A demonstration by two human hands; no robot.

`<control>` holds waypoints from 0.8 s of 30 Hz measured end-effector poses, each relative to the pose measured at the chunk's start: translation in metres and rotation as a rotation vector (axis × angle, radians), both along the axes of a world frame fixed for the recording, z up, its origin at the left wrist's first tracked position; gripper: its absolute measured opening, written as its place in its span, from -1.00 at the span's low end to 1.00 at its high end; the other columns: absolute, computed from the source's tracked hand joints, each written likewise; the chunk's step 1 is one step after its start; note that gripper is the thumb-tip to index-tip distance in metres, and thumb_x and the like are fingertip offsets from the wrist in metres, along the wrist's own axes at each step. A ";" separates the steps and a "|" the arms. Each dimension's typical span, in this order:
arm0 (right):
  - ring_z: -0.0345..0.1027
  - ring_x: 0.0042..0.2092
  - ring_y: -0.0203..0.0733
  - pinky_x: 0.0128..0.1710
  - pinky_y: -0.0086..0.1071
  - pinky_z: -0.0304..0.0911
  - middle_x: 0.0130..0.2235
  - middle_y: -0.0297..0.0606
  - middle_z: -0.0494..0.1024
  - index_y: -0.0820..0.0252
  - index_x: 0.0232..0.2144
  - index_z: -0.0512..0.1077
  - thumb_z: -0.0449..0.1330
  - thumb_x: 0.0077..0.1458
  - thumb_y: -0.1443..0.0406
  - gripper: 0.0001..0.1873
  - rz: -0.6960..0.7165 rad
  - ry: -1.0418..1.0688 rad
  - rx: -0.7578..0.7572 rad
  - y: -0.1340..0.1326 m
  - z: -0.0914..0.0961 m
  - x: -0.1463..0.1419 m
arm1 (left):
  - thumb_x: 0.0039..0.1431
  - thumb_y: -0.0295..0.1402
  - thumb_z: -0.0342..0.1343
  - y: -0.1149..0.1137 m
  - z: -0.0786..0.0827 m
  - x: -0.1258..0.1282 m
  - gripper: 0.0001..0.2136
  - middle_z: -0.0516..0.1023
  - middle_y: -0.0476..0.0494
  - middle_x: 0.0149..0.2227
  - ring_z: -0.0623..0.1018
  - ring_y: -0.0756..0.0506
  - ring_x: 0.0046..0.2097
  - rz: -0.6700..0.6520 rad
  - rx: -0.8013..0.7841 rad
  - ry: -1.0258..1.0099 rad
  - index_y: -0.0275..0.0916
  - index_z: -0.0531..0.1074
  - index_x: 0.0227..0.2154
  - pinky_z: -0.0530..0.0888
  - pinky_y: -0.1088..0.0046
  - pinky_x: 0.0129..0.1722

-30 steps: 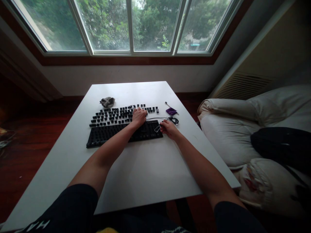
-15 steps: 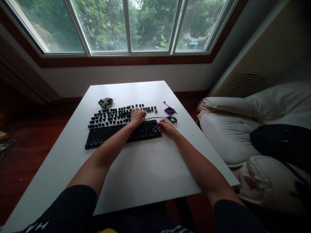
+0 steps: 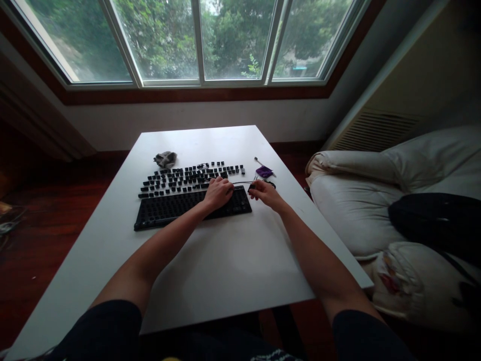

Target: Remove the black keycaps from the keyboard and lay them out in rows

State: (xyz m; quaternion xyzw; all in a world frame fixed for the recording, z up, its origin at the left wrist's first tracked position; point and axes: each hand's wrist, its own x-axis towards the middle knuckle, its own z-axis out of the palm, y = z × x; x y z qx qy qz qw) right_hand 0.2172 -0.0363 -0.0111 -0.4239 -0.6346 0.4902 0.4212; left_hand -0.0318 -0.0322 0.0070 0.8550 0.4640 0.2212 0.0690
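A black keyboard [image 3: 169, 209] lies across the white table [image 3: 225, 265], its keys stripped off. Rows of several loose black keycaps [image 3: 176, 180] sit just behind it. My left hand [image 3: 218, 193] rests on the keyboard's right part, fingers curled down; what they hold, if anything, is hidden. My right hand [image 3: 266, 194] is at the keyboard's right end, fingers pinched on a small dark tool [image 3: 251, 187]. A thin black cable [image 3: 240, 182] runs between the two hands.
A crumpled grey cloth [image 3: 165, 159] lies behind the keycaps at the left. A small purple item [image 3: 264, 172] and a thin stick sit at the back right. White cushions [image 3: 356, 200] with a black garment [image 3: 432, 220] are beside the table's right edge.
My left hand has pulled back from the keycap rows onto the keyboard's right part. My right hand has shifted slightly away, and the wire loop of its tool no longer shows.
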 end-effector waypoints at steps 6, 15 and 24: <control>0.44 -0.44 -0.23 -0.48 -0.41 0.30 -0.46 -0.36 0.55 0.13 -0.24 0.41 0.39 -0.03 0.08 -0.62 -0.010 0.033 -0.006 0.000 -0.006 -0.009 | 0.28 -0.33 0.10 -0.029 -0.002 0.005 -0.84 0.58 -0.18 -0.15 0.41 -0.24 0.01 -0.127 -0.020 -0.003 -0.10 0.59 -0.22 0.24 0.12 0.10; 0.38 -0.40 -0.24 -0.33 -0.36 0.37 -0.45 -0.39 0.50 0.09 -0.29 0.50 0.35 0.03 0.20 -0.82 0.067 -0.262 0.206 -0.017 0.011 -0.017 | 0.24 -0.26 0.17 -0.039 -0.010 0.012 -0.81 0.56 -0.18 -0.12 0.44 -0.25 0.00 -0.124 -0.042 -0.046 -0.11 0.59 -0.13 0.27 0.12 0.09; 0.55 -0.31 -0.13 -0.45 -0.33 0.47 -0.35 -0.35 0.59 0.08 -0.18 0.31 0.27 0.10 0.13 -0.70 0.112 -0.038 -0.008 -0.003 -0.014 -0.010 | 0.22 -0.19 0.20 -0.038 -0.006 0.023 -0.81 0.54 -0.17 -0.12 0.45 -0.25 0.01 -0.031 -0.095 -0.006 -0.08 0.59 -0.16 0.31 0.15 0.06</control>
